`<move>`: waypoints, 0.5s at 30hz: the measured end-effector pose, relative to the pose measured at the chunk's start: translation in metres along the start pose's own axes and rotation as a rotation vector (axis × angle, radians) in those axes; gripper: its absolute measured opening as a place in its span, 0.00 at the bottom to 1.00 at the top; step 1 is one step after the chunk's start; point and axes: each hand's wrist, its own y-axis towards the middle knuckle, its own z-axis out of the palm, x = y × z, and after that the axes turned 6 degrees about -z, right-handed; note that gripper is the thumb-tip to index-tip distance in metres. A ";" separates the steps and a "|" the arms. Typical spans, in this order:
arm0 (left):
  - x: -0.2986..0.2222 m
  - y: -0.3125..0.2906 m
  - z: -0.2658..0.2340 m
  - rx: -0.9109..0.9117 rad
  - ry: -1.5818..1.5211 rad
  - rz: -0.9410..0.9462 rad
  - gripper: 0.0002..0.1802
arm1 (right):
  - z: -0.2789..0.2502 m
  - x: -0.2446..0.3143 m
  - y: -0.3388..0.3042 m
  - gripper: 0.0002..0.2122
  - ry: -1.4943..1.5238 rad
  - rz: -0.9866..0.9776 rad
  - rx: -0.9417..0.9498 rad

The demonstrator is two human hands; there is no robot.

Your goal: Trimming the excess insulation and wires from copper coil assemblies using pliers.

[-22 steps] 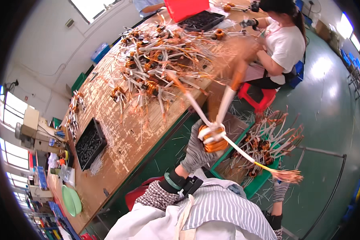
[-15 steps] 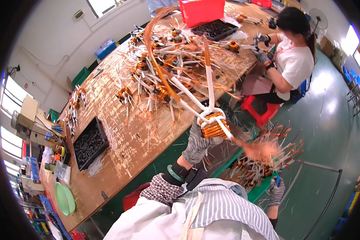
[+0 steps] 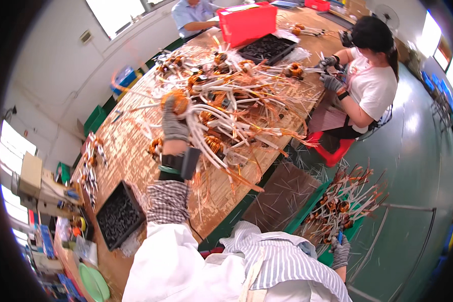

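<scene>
Copper-wound coil (image 3: 175, 100), with its white-sleeved leads, sits in your left hand (image 3: 174, 126), gloved fingers (image 3: 172, 108) closed round it, held out over the counter (image 3: 136, 146) at the near edge of the big heap of coils (image 3: 231, 100). Judging by that, you are at the setting-down step, adding this coil to the heap. Nearest you, your right hand (image 3: 340, 250) hangs low by the green bin (image 3: 309, 209) of coils beside your knee; I cannot tell whether its fingers grip anything. The next move calls for loosening the left fingers so the leads fall clear without tangling, then reaching to the bin. Farther off, a black tray (image 3: 267, 48), a red box (image 3: 246, 22), and a seated co-worker (image 3: 370, 85).
</scene>
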 end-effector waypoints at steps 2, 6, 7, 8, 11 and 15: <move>-0.014 0.025 0.003 0.182 0.050 -0.051 0.13 | -0.002 -0.011 -0.008 0.03 0.040 0.030 -0.054; -0.028 0.126 -0.066 0.034 0.135 -0.214 0.21 | 0.001 -0.019 -0.033 0.08 0.073 0.173 -0.155; -0.006 0.137 -0.071 0.077 0.139 -0.315 0.21 | 0.001 -0.014 -0.042 0.11 0.044 0.147 -0.157; 0.002 0.144 -0.077 -0.019 0.382 -0.384 0.24 | 0.007 -0.010 -0.043 0.13 0.011 0.128 -0.163; 0.018 0.154 -0.085 -0.122 1.187 -0.481 0.33 | 0.017 0.005 -0.048 0.21 -0.083 0.214 -0.214; 0.029 0.154 -0.090 -0.173 2.221 -0.025 0.45 | 0.018 -0.031 -0.053 0.19 -0.057 0.188 -0.255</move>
